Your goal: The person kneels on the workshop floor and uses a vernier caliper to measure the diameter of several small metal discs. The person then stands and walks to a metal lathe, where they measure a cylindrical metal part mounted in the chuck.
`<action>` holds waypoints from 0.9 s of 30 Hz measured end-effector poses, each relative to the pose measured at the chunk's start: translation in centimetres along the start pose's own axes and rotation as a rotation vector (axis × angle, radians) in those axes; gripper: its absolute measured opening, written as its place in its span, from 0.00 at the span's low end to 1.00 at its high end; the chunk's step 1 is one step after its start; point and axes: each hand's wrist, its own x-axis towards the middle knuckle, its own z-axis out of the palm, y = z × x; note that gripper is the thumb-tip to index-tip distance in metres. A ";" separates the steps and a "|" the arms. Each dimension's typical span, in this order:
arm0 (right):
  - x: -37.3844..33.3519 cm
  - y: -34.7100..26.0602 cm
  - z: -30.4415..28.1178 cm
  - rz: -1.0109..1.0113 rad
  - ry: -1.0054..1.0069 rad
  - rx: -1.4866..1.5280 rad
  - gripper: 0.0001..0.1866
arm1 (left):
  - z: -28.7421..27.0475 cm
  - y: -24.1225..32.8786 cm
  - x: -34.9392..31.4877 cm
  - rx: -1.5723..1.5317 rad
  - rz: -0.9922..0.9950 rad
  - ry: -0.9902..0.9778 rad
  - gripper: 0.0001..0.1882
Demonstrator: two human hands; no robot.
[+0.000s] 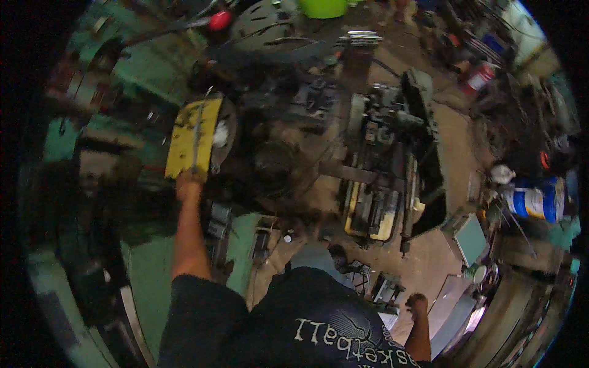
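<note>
My left arm stretches forward to a yellow panel (197, 132) with a grey strip down its middle. My left hand (189, 178) is closed at the panel's lower edge, by the end of that strip. Blur hides what the fingers hold there. A dark round machine part (275, 164) stands to the right of the panel. My right hand (417, 304) hangs low at my right side, apart from the machines. Its fingers look partly curled, but shadow and blur obscure them. A small dark metal device (386, 288) is the nearest thing to its left.
Green machine bodies (147, 276) line the left. Right of centre stands a long metal machine (375, 165) with yellow edges. A blue and white bucket (535, 200) and a pale green box (467, 238) sit farther right. Behind are a lime green container (323, 7) and a red ball (219, 21).
</note>
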 end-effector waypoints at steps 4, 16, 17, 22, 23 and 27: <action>-1.4 -5.9 0.7 -0.184 -0.004 0.049 0.09 | 7.1 -5.4 5.6 -0.111 0.033 -0.169 0.20; -4.9 -11.8 0.9 -0.203 0.266 -0.128 0.20 | -2.7 -5.2 3.8 -1.174 -0.313 -0.659 0.06; -4.6 -11.4 0.6 -0.235 0.285 -0.168 0.20 | -4.5 -4.2 2.8 -1.225 -0.371 -0.642 0.07; -3.3 -8.8 -0.4 -0.062 0.133 -0.046 0.19 | -8.9 -1.4 -1.0 -1.289 -0.307 -0.699 0.09; -3.2 -9.0 -0.5 -0.161 0.228 -0.266 0.22 | -9.1 -0.5 -2.0 -1.367 -0.210 -0.749 0.10; -6.1 -12.7 -2.0 -0.251 0.270 0.124 0.19 | -9.8 4.9 -5.4 -1.258 0.002 -0.782 0.13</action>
